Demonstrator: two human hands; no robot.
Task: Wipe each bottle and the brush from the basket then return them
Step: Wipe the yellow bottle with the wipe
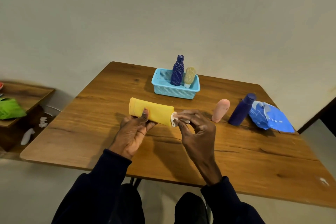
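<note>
One yellow bottle [151,111] lay on its side over the table [236,151], its body gripped by the left hand [133,132], its cap end rubbed by a white wipe [181,114] pinched in the right hand [196,129], with the blue basket [174,92] standing beyond both hands.

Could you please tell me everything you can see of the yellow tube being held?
The yellow tube looks like matte plastic, wide and flat at its left end, with a white cap end on the right. It lies nearly level, tilted down to the right, held above the wooden table in front of the blue basket. The left hand grips its body, thumb on top; the right hand pinches a white wipe at the cap.
</note>
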